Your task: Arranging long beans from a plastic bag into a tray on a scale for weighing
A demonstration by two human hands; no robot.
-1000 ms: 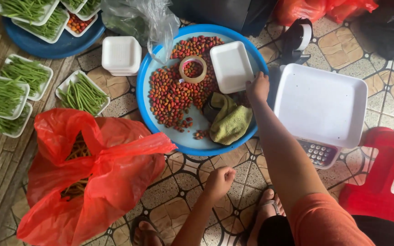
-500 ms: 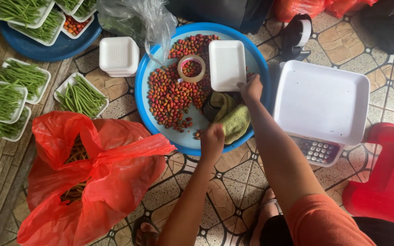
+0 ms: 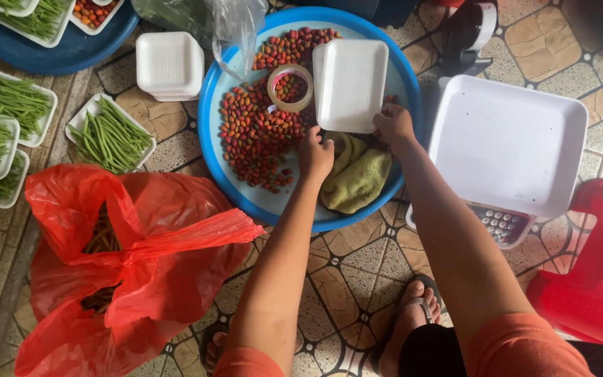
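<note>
Over the blue basin (image 3: 246,202), right hand (image 3: 393,126) pinching the white foam tray (image 3: 352,84) at its six o'clock edge, left hand (image 3: 315,155) curled loosely, holding nothing, beside small red fruits (image 3: 256,136), tray rectangular, empty.

Inside the blue basin (image 3: 246,202) the near rim strip is bare, between the red fruits (image 3: 256,136) and the green cloth (image 3: 357,178). The left hand (image 3: 314,155) sits just beside the cloth; the right hand (image 3: 393,126) is at the lower corner of the white foam tray (image 3: 352,84), which covers the basin's right half. A tape roll (image 3: 289,88) lies among the fruits, and a clear plastic bag (image 3: 235,31) overhangs the far rim. To the right, the white scale pan (image 3: 507,143) stands close. To the left, a red bag (image 3: 127,265) and bean trays (image 3: 109,134) crowd the floor; open tile (image 3: 357,272) lies between the arms.
</note>
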